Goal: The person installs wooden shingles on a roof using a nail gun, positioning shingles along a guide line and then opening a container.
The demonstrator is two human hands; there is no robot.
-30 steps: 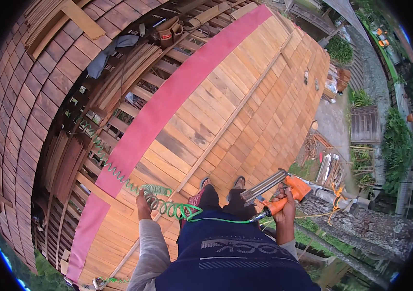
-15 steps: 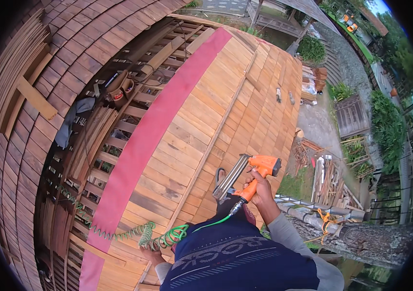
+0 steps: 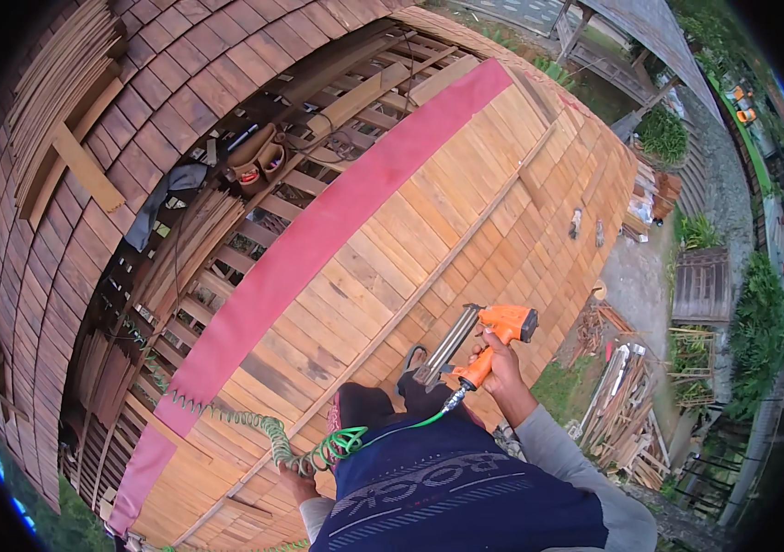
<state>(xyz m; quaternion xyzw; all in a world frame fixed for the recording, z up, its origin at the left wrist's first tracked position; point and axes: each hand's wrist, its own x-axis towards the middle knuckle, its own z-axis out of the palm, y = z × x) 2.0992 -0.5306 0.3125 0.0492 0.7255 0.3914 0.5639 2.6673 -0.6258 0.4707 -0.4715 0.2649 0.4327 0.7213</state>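
R hand (image 3: 500,366) is wrapped round the handle of an orange nail gun (image 3: 506,322), up above the roof boards (image 3: 355,267) nr a sandalled foot (image 3: 418,356). L hand (image 3: 298,484) grips green hose (image 3: 342,443) coils; tightness, can't tell. Imo slack loops could catch a foot, or a snagged hose could yank the gun sideways.

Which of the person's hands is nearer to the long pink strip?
Left. The left hand, holding the green coiled hose, is to the right of the pink strip; the right hand, holding the orange nail gun, is farther right.
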